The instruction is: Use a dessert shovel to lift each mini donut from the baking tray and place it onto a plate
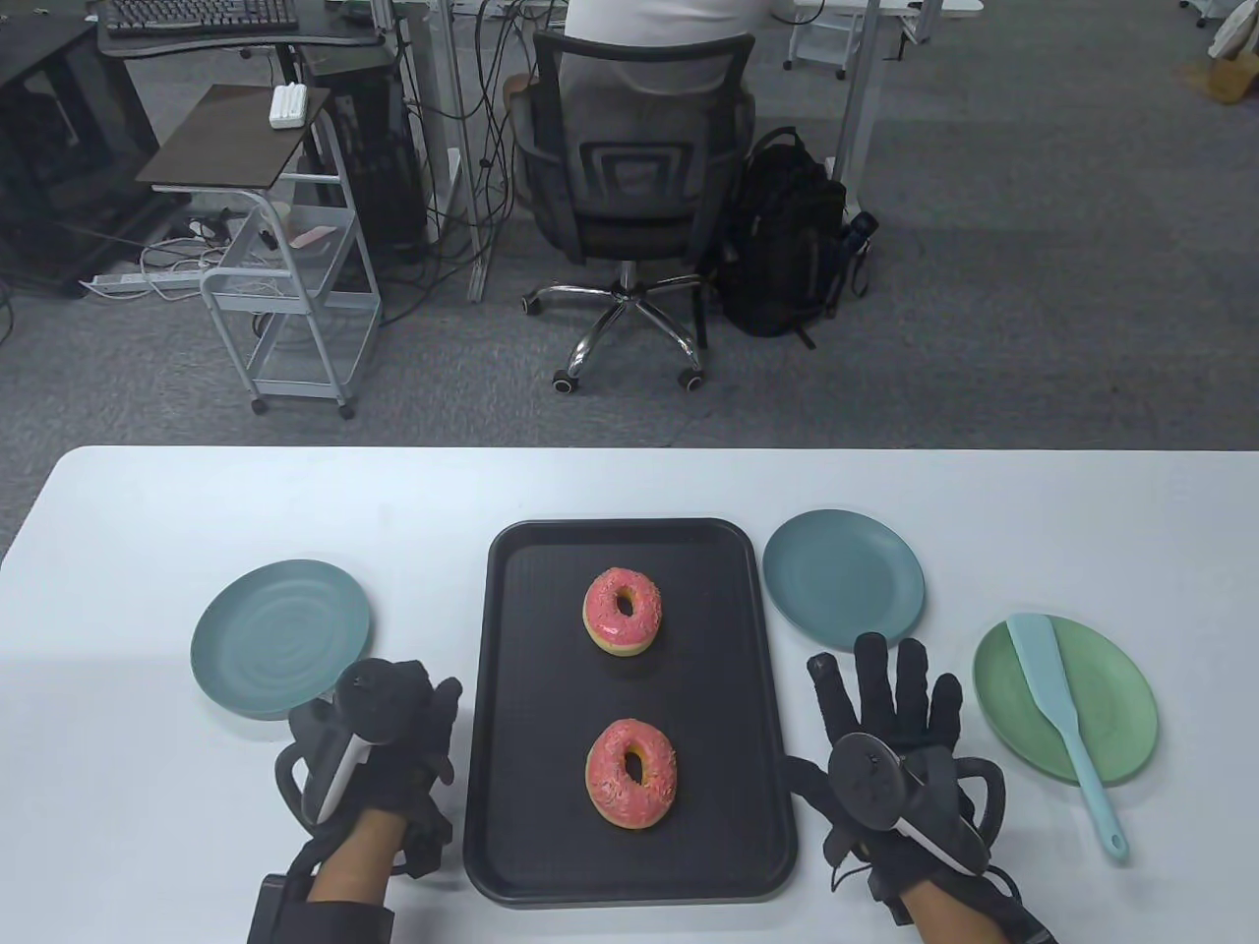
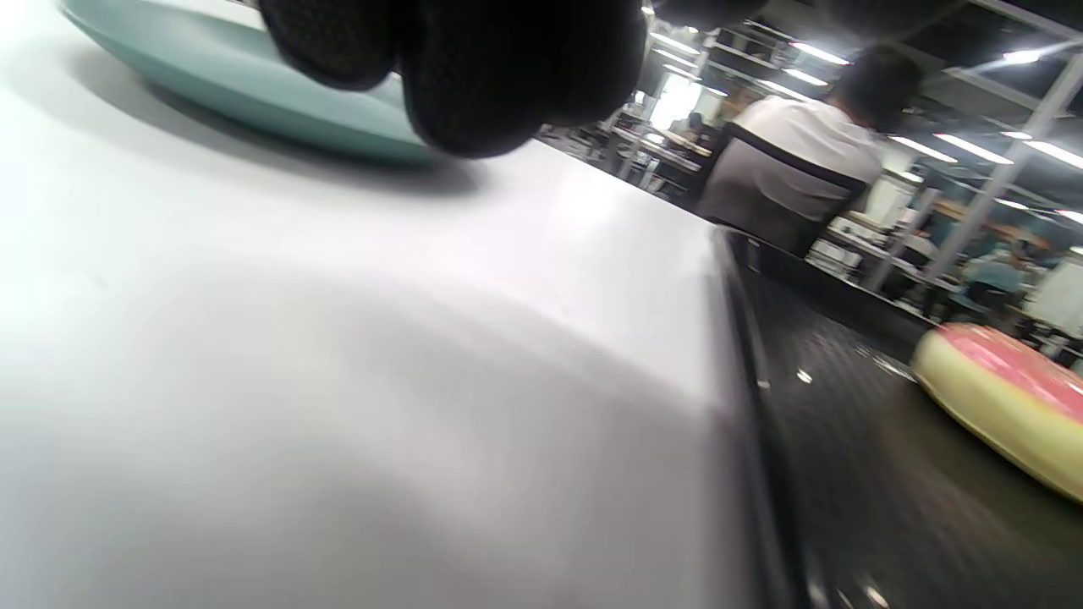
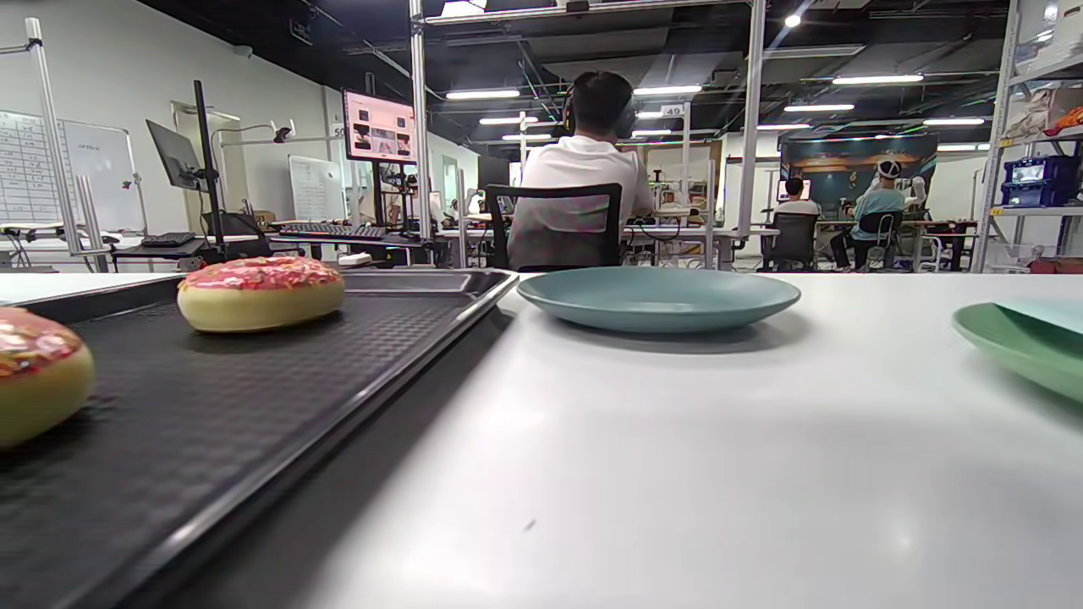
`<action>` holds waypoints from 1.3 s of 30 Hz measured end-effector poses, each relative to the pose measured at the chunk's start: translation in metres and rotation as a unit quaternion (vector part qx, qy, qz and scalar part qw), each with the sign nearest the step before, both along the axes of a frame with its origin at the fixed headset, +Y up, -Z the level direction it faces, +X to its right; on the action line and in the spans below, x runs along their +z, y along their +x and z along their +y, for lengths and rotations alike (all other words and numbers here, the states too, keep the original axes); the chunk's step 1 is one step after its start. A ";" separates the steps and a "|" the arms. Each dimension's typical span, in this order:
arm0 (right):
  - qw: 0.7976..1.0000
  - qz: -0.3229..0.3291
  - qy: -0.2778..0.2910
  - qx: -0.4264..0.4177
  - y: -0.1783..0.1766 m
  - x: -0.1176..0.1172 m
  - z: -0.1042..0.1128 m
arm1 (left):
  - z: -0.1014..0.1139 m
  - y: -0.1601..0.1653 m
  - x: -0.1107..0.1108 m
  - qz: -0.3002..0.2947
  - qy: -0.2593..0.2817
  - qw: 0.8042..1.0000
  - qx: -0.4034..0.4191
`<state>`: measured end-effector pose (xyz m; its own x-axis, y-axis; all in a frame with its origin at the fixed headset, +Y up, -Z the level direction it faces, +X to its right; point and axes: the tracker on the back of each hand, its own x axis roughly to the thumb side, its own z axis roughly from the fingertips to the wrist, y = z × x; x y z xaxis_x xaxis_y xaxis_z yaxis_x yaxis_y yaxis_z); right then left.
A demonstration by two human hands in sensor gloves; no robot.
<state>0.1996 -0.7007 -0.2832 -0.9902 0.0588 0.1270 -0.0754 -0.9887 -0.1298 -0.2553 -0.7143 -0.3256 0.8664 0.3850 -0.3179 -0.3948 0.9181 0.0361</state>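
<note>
Two pink-iced mini donuts lie on the black baking tray: the far donut and the near donut. The pale blue dessert shovel lies on the green plate, its handle reaching past the near rim. My left hand rests curled on the table left of the tray and holds nothing; its fingertips hang in front of the left teal plate. My right hand lies flat with spread fingers between the tray and the green plate.
A second teal plate sits right of the tray's far corner. Beyond the white table's far edge a person sits in an office chair, with a backpack and a wheeled cart nearby.
</note>
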 end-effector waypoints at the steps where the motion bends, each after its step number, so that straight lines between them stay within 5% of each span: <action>1: 1.000 0.001 -0.001 0.001 0.000 0.000 0.000 | 0.002 -0.008 -0.004 0.016 -0.005 1.000 0.006; 5: 1.000 0.008 -0.006 0.005 -0.004 0.001 -0.002 | 0.002 -0.047 -0.016 0.077 -0.012 0.997 -0.016; 12: 1.000 0.011 -0.001 0.011 -0.010 0.000 0.002 | -0.023 -0.101 -0.039 0.171 -0.102 0.979 -0.029; 15: 1.000 0.010 0.000 0.009 -0.011 0.000 0.004 | -0.034 -0.112 -0.047 0.187 -0.167 0.967 -0.043; 24: 1.000 0.007 -0.006 0.015 -0.012 -0.003 0.002 | -0.049 -0.126 -0.055 0.251 -0.227 0.938 -0.071; 39: 1.000 -0.004 -0.010 0.019 -0.013 -0.005 0.001 | -0.019 -0.145 -0.040 0.304 -0.139 0.942 -0.014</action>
